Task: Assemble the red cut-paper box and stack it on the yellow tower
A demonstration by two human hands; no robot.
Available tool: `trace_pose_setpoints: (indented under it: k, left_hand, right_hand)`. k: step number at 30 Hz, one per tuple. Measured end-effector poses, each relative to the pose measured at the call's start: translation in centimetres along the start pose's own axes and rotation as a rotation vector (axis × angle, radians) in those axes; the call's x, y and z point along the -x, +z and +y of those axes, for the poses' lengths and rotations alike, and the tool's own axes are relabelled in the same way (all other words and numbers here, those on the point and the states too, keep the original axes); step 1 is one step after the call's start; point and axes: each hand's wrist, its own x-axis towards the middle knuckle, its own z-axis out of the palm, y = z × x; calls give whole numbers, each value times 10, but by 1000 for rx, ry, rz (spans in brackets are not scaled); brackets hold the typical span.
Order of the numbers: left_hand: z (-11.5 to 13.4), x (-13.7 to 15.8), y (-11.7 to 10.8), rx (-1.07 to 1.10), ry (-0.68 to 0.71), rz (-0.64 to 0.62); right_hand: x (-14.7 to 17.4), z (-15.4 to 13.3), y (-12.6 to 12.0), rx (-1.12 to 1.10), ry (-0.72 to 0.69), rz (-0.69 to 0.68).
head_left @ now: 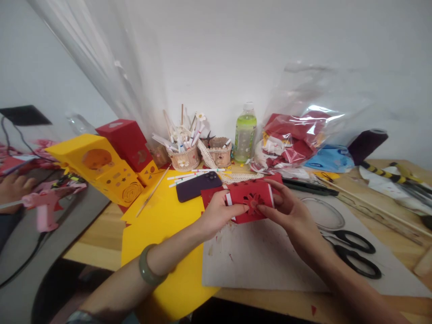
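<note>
Between my two hands is a red paper box (238, 194) with white edges and small cut-outs. On its front sits a red paper flower (254, 203). My left hand (218, 211) grips the box's left end, its thumb touching the flower. From the right, my right hand (286, 204) holds the other end, thumb at the flower's right petals and fingers behind the box. The box is above a whitish board (256, 256). Just behind and left of it lies a dark phone (198, 186).
Yellow card (162, 252) lies at left, near yellow (101, 166) and red boxes (123, 139). Marker baskets (184, 159) and a green bottle (245, 132) stand behind. Black-handled scissors (357, 256) lie right. A co-worker's hand (16, 189) is near a pink glue gun (47, 207).
</note>
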Motion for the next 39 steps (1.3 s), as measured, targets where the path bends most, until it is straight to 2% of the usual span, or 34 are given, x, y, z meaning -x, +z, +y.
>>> trace_pose_setpoints:
  k: [7, 11, 20, 25, 28, 32, 39]
  left_hand:
    - [5, 3, 7, 81, -37, 50]
    - [8, 4, 13, 156, -11, 76]
    - [6, 6, 18, 118, -1, 175]
    - [7, 6, 19, 139, -15, 211]
    - [7, 6, 17, 139, -17, 227]
    - [6, 5, 15, 123, 7, 244]
    - [6, 6, 16, 148, 3, 232]
  right_hand:
    - [0, 1, 0, 81, -24, 9]
    - [-2, 4, 0, 130, -68, 6]
    - [0, 1, 4, 256, -145, 9]
    - [0, 0, 3, 206, -94, -10]
    - [0, -1, 0, 142, -70, -75]
    - [0, -1, -3, 152, -104, -155]
    - [-1, 4, -5, 194, -104, -150]
